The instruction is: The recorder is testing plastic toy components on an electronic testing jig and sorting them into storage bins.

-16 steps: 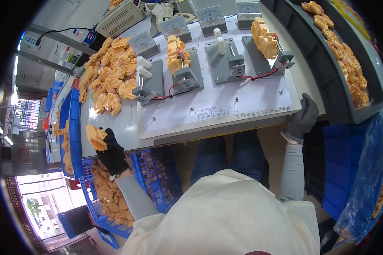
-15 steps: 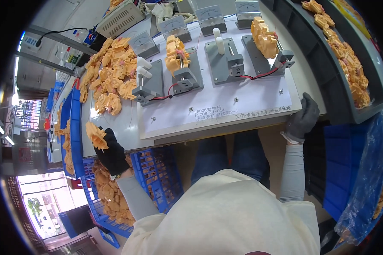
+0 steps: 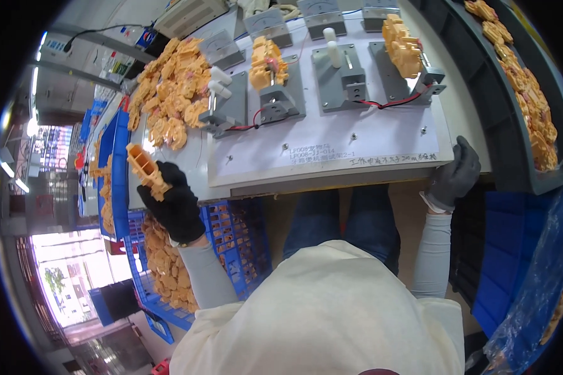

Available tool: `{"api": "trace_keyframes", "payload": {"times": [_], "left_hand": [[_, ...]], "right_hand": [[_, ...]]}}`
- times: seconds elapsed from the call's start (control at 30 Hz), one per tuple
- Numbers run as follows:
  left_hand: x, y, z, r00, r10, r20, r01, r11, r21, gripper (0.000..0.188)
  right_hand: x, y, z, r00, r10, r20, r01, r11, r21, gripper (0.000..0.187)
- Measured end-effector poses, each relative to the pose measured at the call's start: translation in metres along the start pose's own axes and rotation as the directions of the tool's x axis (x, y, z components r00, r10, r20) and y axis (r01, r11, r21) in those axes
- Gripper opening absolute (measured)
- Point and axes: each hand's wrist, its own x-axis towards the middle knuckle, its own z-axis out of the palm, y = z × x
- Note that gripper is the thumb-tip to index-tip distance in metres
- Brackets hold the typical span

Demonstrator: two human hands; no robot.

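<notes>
My left hand (image 3: pixel 175 203), in a black glove, is closed on an orange plastic gearbox housing (image 3: pixel 146 169), its hollow side showing. It holds the housing over the table's front left edge. My right hand (image 3: pixel 453 175), in a grey glove, lies open at the table edge beside the white board's front right corner, holding nothing. On the white board (image 3: pixel 325 156) stand grey test fixtures. Two carry orange gearboxes, the left gearbox (image 3: pixel 268 62) and the right gearbox (image 3: pixel 401 47). Two others show white pegs, such as the middle peg (image 3: pixel 334 53) and the left peg (image 3: pixel 220 84).
A heap of orange gearboxes (image 3: pixel 175 87) covers the table's left side. Analog meters (image 3: pixel 319 15) line the board's back. A dark grey tray (image 3: pixel 513 125) with gearboxes stands at right. A blue crate (image 3: pixel 234 244) of orange parts sits below left; a blue bin (image 3: pixel 120 175) stands at left.
My left hand has turned the housing, so its hollow side now shows, and has come slightly nearer the board. My right hand stays at the table edge. The whole view has shifted a little.
</notes>
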Motion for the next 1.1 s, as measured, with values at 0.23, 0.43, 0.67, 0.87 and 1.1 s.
{"api": "trace_keyframes", "payload": {"times": [0.23,0.43,0.67,0.87,1.1], "left_hand": [[-0.011,-0.005,-0.007,0.998,0.014,0.068,-0.035,0.949,0.314,0.045],[-0.029,-0.005,-0.019,0.997,0.018,0.07,-0.036,0.964,0.265,0.061],[-0.043,0.017,-0.154,0.993,-0.107,-0.049,0.117,0.957,0.267,0.051],[0.031,-0.078,-0.001,0.914,-0.291,0.282,-0.26,0.112,0.959,0.08],[0.064,-0.1,-0.021,0.776,-0.246,0.58,-0.542,0.208,0.814,0.052]], "right_hand": [[-0.004,0.009,0.002,1.0,0.0,-0.027,0.003,0.99,0.14,0.029],[-0.014,-0.063,-0.033,0.787,-0.594,-0.164,0.617,0.756,0.218,0.024],[-0.019,-0.202,0.019,0.572,-0.678,0.461,0.383,0.718,0.58,0.032],[-0.021,-0.196,0.042,0.579,-0.546,0.606,0.148,0.801,0.58,0.034],[-0.008,-0.183,0.022,0.73,-0.161,0.665,-0.447,0.624,0.641,0.027]]}}
